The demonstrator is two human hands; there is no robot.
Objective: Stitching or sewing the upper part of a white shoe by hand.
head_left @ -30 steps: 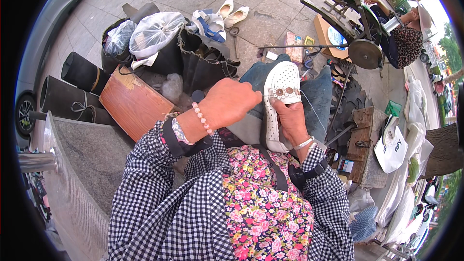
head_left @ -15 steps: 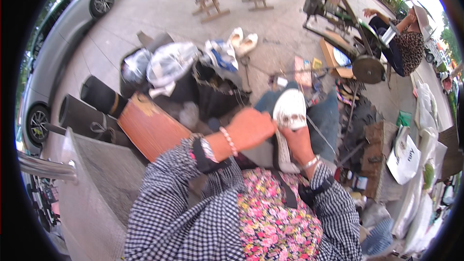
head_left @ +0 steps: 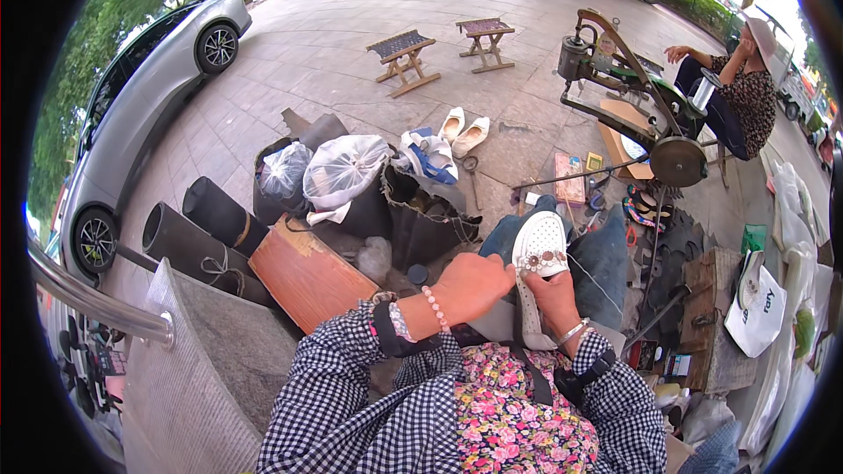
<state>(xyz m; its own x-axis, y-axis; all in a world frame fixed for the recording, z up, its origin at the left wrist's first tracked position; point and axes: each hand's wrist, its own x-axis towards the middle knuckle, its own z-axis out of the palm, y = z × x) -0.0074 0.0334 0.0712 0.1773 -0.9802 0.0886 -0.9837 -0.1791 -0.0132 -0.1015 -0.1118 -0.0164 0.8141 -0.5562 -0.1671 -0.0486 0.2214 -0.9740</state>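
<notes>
A white shoe [head_left: 541,237] with small holes and brownish flower ornaments stands toe-up over my lap. My right hand [head_left: 551,297] grips it from the right, with the thumb on its upper. Close to the shoe's left edge, my left hand [head_left: 470,290] is closed in a pinch; what its fingers hold, if anything, is hidden. A thin white thread [head_left: 597,280] runs from the shoe's right side down over the blue-grey cloth [head_left: 606,250] on my knees.
Black bags [head_left: 426,233] and an orange-brown board [head_left: 303,274] lie on the left. A hand-cranked sewing machine [head_left: 650,114] stands at the far right, beside a seated person [head_left: 746,92]. White shoes [head_left: 465,132] and two folding stools [head_left: 402,57] are ahead. A wooden box [head_left: 713,316] is at right.
The view has tilted up, so the scene sits lower and farther right. My right hand still grips the shoe, and my left stays pinched beside it.
</notes>
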